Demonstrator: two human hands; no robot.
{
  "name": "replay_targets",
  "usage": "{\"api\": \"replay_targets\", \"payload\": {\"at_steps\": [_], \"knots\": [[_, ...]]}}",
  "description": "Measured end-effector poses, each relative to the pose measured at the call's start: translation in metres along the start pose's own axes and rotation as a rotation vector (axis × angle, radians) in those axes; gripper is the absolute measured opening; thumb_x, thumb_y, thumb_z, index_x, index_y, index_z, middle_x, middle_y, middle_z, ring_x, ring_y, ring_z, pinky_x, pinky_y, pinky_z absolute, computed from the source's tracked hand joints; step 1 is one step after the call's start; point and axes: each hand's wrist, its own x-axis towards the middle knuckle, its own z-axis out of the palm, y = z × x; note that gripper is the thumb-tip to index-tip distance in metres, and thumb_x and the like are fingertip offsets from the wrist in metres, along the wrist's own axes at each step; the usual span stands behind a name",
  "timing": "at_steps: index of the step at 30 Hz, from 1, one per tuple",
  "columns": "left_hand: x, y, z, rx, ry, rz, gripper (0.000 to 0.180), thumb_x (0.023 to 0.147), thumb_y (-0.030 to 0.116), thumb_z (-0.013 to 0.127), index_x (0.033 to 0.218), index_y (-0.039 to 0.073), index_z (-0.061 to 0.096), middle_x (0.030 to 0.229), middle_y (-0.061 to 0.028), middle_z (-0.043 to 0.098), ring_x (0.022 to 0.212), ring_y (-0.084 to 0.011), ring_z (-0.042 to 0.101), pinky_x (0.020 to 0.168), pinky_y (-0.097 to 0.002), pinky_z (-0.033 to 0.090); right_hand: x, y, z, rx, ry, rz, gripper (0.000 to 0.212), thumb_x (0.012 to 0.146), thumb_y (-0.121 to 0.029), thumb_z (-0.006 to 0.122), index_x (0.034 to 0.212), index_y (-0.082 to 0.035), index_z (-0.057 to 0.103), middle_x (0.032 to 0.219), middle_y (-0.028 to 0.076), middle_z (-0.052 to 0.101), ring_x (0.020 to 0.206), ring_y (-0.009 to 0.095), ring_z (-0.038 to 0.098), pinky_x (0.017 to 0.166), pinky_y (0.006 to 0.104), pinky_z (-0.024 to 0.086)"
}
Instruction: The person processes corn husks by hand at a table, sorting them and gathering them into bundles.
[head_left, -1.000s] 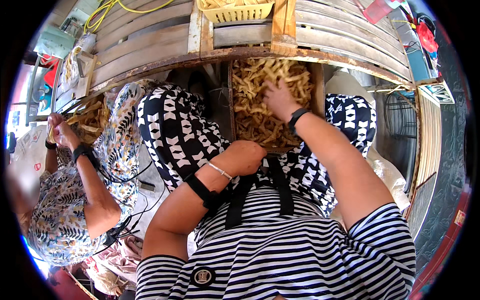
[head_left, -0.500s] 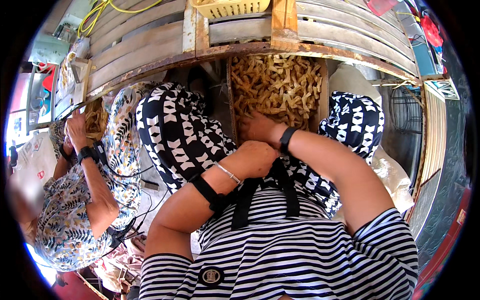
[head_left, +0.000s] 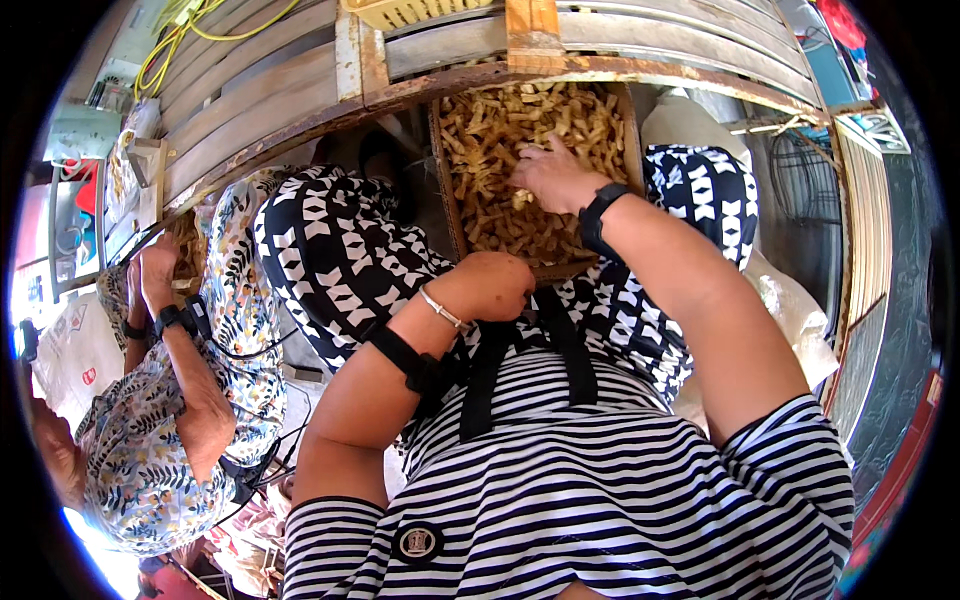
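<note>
The yellow-brown, short, knobbly pieces (head_left: 490, 130) lay heaped in an open brown cardboard box (head_left: 632, 140), between the person's knees. The right hand (head_left: 560, 178) had just moved from the box's near left corner to above its middle, so the central pieces came within its reach. Its fingers were half bent near a paler piece (head_left: 522, 198); whether they grasped it, I could not tell. The left hand (head_left: 497, 285) stayed by the near edge, apparently folded, its contents hidden. Beyond stood a grey-brown slatted wooden table (head_left: 660, 40).
</note>
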Motion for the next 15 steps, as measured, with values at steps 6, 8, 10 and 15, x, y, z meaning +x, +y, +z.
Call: {"api": "replay_targets", "payload": {"at_steps": [6, 8, 10, 15], "knots": [[0.000, -0.003, 0.011, -0.029, -0.091, 0.055, 0.026, 0.075, 0.016, 0.053, 0.096, 0.010, 0.068, 0.085, -0.0172, 0.064, 0.083, -0.0350, 0.061, 0.074, -0.0413, 0.048, -0.044, -0.006, -0.061, 0.408, 0.161, 0.019, 0.031, 0.081, -0.017, 0.061, 0.111, -0.011, 0.060, 0.098, 0.011, 0.063, 0.093, 0.029, 0.060, 0.085, 0.0422, 0.044], [0.000, 0.001, 0.008, 0.003, -0.047, 0.047, 0.026, 0.075, 0.016, 0.054, 0.096, 0.010, 0.067, 0.087, -0.0170, 0.064, 0.084, -0.0351, 0.060, 0.074, -0.0420, 0.048, -0.085, -0.009, -0.083, 0.518, 0.228, 0.017, 0.029, 0.082, -0.021, 0.060, 0.109, -0.009, 0.060, 0.097, 0.012, 0.063, 0.091, 0.031, 0.060, 0.081, 0.0400, 0.046], [0.000, 0.001, 0.009, 0.046, 0.009, 0.030, 0.026, 0.076, 0.017, 0.054, 0.098, 0.010, 0.067, 0.088, -0.0172, 0.064, 0.084, -0.0353, 0.060, 0.074, -0.0427, 0.048, -0.128, -0.013, -0.100, 0.590, 0.458, -0.017, 0.026, 0.083, -0.021, 0.059, 0.107, -0.009, 0.059, 0.101, 0.012, 0.063, 0.093, 0.029, 0.060, 0.081, 0.0391, 0.047], [-0.006, -0.002, 0.007, 0.147, 0.059, -0.034, 0.028, 0.078, 0.021, 0.057, 0.103, 0.011, 0.064, 0.088, -0.0179, 0.064, 0.085, -0.0358, 0.059, 0.073, -0.0438, 0.048, -0.200, -0.002, -0.091, 0.895, 0.660, 0.238, 0.019, 0.083, -0.011, 0.060, 0.100, -0.003, 0.062, 0.088, 0.010, 0.066, 0.084, 0.021, 0.064, 0.075, 0.0289, 0.049]]}}
